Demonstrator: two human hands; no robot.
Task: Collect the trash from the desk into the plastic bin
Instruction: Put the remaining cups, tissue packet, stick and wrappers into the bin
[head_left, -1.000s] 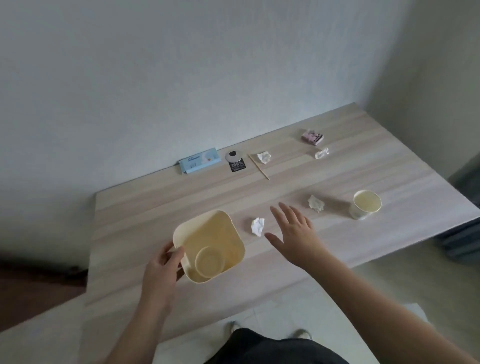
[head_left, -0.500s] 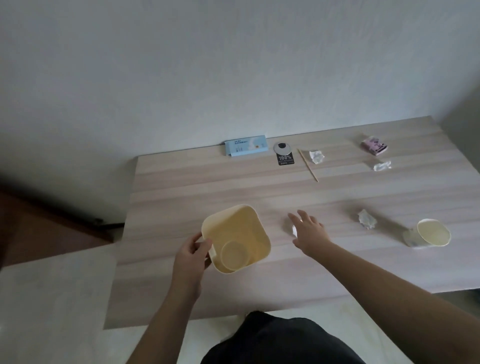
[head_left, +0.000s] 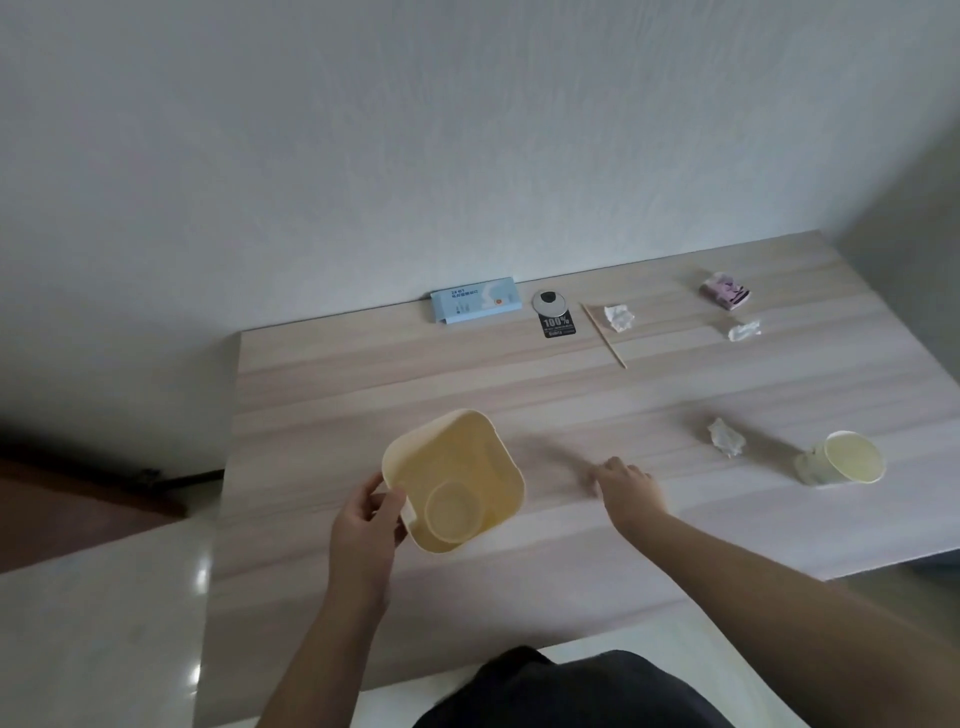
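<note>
Gripping the plastic bin's (head_left: 453, 478) near-left rim, the left hand (head_left: 363, 525) holds it tilted on the desk (head_left: 322, 395).
Head view: the right hand (head_left: 631, 491) lies curled, knuckles up, just right of the bin; whether it pinches a scrap I cannot tell. A paper cup (head_left: 452, 509) sits inside. A crumpled tissue (head_left: 725, 437) and a tipped paper cup (head_left: 841, 458) wait to the right. Tilted this way, the bin could spill.

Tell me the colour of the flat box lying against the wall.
Light blue with small dark print, seen in the head view: flat box.
</note>
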